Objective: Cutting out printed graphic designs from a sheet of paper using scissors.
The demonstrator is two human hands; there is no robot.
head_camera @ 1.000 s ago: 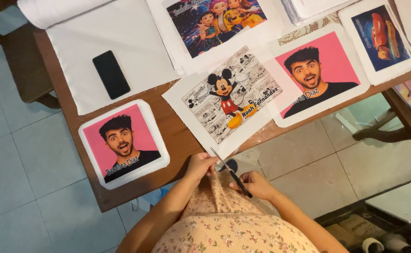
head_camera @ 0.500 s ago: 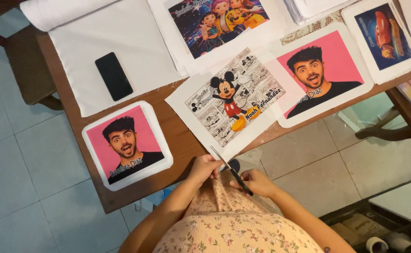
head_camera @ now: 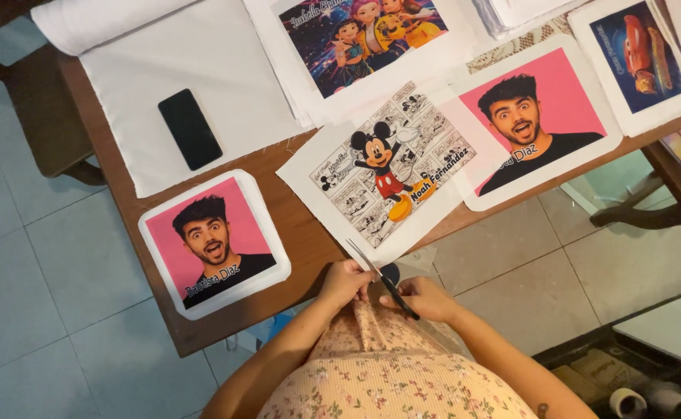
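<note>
Black phone (head_camera: 190,129) on white cloth (head_camera: 201,70), pink portrait print (head_camera: 214,242) (rounded corners), perhaps tape rolls (head_camera: 627,402)

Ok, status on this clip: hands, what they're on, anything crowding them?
Right hand grips the scissors. Left hand at the cartoon print, near its lower corner. Blades at that corner. Pink portrait print lies apart, to the left.

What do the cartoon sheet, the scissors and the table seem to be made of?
Cartoon sheet: probably white fabric with a matte print; loose threads show on neighbouring sheets.
Scissors: shiny metal blades, dark handles, likely plastic.
Table: brown wood or wood-look laminate, smooth; I cannot tell which.
</note>
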